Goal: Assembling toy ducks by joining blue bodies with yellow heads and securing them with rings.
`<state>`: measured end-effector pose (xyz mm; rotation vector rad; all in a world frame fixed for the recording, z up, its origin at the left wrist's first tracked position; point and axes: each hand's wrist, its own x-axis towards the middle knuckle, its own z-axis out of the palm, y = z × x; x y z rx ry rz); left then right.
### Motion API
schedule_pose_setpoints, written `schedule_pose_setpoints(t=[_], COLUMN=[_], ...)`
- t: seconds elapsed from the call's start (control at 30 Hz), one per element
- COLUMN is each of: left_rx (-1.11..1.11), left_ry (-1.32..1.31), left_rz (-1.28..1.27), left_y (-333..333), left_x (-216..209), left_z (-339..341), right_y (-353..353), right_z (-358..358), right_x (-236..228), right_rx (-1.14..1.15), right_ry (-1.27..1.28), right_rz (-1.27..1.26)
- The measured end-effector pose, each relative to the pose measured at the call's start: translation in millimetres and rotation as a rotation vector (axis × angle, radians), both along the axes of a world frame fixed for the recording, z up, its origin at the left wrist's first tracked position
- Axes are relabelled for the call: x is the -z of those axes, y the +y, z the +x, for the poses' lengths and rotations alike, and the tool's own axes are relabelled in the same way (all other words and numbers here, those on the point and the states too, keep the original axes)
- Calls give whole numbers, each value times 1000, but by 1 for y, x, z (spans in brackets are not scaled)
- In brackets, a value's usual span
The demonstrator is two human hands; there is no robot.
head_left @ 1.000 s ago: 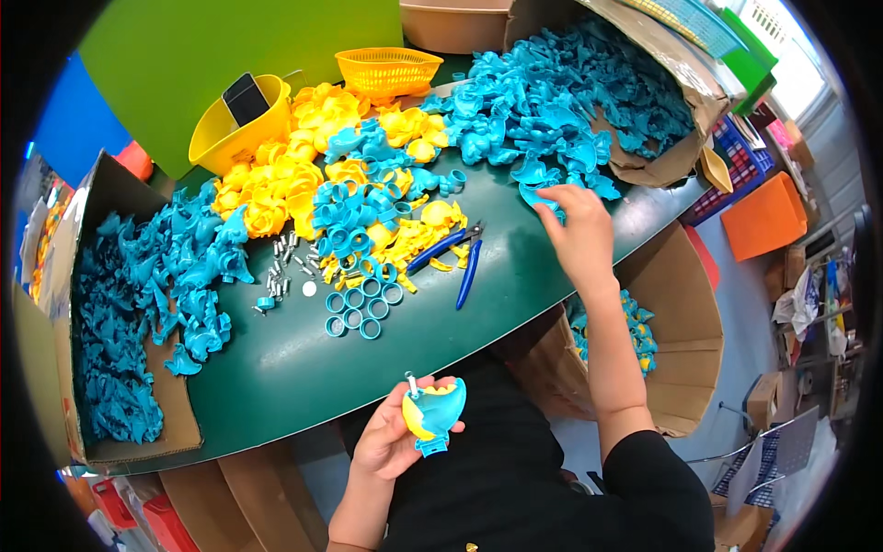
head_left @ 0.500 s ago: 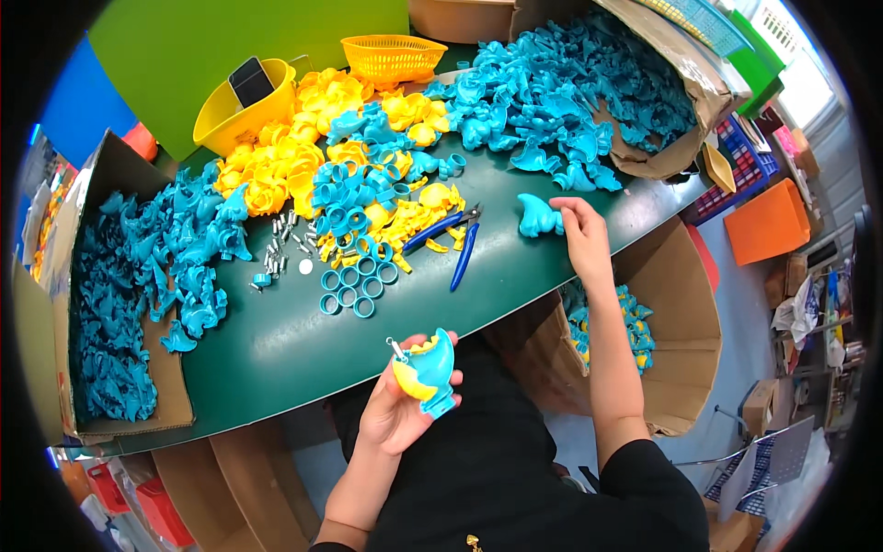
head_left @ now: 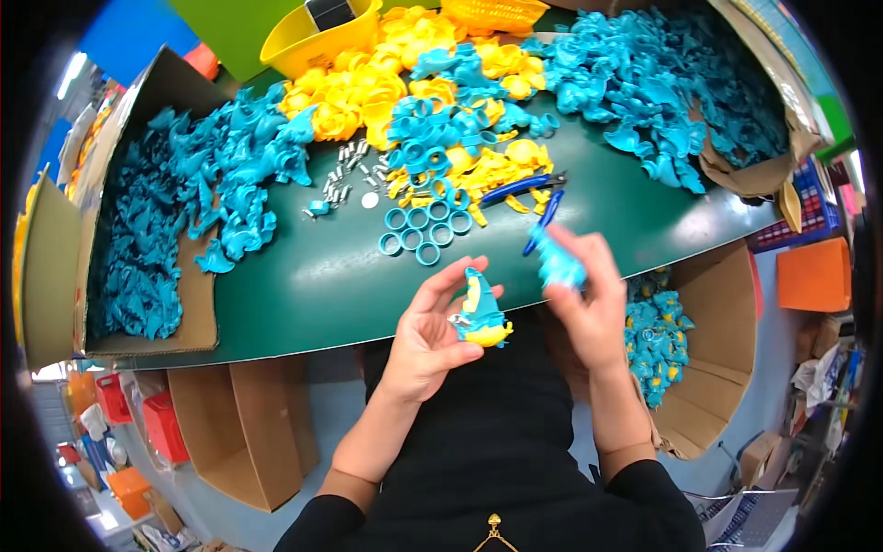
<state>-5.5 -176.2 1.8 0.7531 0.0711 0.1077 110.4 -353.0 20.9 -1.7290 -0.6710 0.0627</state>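
My left hand (head_left: 425,333) is closed around a half shell of blue plastic with a yellow piece fitted in it (head_left: 482,317), its hollow side facing up. A small silvery part shows at the shell's left edge. To its right, my right hand (head_left: 589,299) grips another blue plastic shell (head_left: 559,260), smeared by motion. Behind that hand, blue-handled cutting pliers (head_left: 543,213) lie on the green table (head_left: 303,308). Blue rings (head_left: 417,219) sit clustered in front of a heap of yellow parts (head_left: 515,161). Small metal cylinders (head_left: 340,189) and a white disc (head_left: 370,200) are left of the rings.
Cardboard boxes of blue shells stand at the left (head_left: 198,304) and far right (head_left: 791,175). Yellow shells (head_left: 363,92) are piled near a yellow basket (head_left: 322,41). Below the table's right edge, a carton (head_left: 713,368) holds blue-and-yellow pieces.
My right hand has lifted the blue shell off the table and brought it toward my left hand. The left hand has turned its piece. The whole view has shifted.
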Motion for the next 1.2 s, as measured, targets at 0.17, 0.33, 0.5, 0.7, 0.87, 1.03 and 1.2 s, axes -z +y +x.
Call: schedule_pose_setpoints(t=[0.17, 0.33, 0.5, 0.7, 0.87, 1.03, 1.2], left_rx=[-49, -30, -5, 3, -130, -168, -206], left_ry=[-50, -56, -76, -31, -49, 3, 21], left_rz=[144, 179, 213, 131, 184, 4, -21], left_y=[-4, -3, 0, 7, 11, 5, 9], left_x=[-4, -2, -1, -8, 6, 13, 4], left_z=[-6, -12, -13, -19, -25, -30, -28], right_y=[20, 25, 25, 25, 28, 26, 35], right_z=[-39, -46, -49, -58, -63, -62, -62], right_x=[2, 4, 8, 1, -3, 18, 23], right_rx=[-113, -114, -125, -186, -248, -215, -234], right_ry=[40, -24, 14, 30, 249, 117, 610], right_rz=[43, 38, 53, -81, 122, 192, 556])
